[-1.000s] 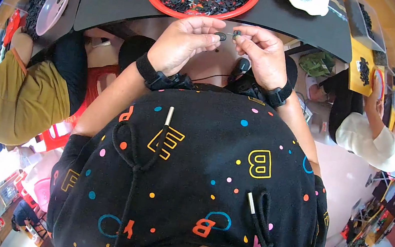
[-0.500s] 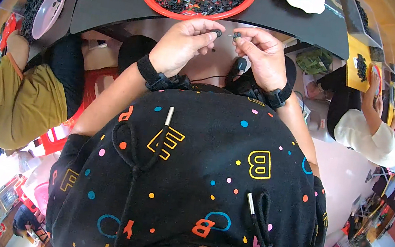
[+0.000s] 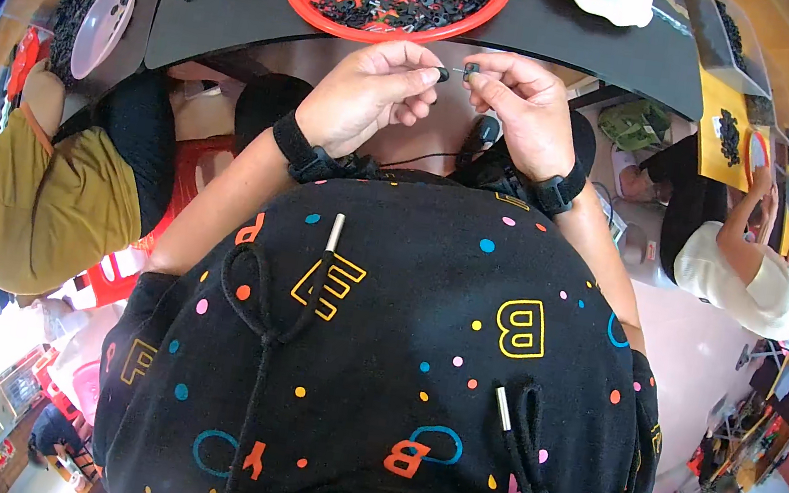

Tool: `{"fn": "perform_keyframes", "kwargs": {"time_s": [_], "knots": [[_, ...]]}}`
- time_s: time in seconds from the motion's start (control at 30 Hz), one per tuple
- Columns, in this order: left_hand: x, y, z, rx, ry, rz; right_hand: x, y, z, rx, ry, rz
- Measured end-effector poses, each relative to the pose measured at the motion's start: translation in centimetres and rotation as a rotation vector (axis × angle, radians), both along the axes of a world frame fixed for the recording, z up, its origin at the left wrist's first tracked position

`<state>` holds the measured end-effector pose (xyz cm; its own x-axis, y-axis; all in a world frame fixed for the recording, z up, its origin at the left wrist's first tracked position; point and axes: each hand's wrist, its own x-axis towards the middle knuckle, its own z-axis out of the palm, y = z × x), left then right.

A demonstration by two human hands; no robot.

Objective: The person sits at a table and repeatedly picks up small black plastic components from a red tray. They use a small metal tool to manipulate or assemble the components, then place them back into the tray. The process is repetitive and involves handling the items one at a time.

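Small black piece (image 3: 443, 75) is pinched between thumb and fingers of the left hand (image 3: 368, 90), just beyond the near edge of the desk (image 3: 231, 12). Level with it, the right hand (image 3: 526, 114) grips another black part (image 3: 472, 71), a thin pin (image 3: 458, 70) showing between the two. Near them, a red tray (image 3: 383, 37) holds many loose black pieces, a white dish (image 3: 637, 10) to its right
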<state>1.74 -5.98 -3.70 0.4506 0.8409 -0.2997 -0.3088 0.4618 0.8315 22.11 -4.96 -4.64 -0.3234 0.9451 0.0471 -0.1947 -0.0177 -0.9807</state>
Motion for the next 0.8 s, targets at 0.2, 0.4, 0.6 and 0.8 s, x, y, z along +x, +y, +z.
{"fn": "perform_keyframes", "kwargs": {"time_s": [0.2,0.4,0.6,0.8], "knots": [[0.01,0.21,-0.08,0.019,-0.057,0.067,0.08,-0.02,0.07,0.009,0.001,0.008],[0.24,-0.21,-0.30,0.202,0.181,0.118,0.05,-0.15,-0.03,-0.001,-0.042,-0.037],[0.14,-0.53,-0.47,0.295,0.313,0.056,-0.26,-0.31,-0.11,0.098,-0.097,-0.033],[0.30,-0.49,-0.04,0.324,0.390,-0.010,-0.35,-0.35,-0.01,0.099,-0.137,-0.016]]}}
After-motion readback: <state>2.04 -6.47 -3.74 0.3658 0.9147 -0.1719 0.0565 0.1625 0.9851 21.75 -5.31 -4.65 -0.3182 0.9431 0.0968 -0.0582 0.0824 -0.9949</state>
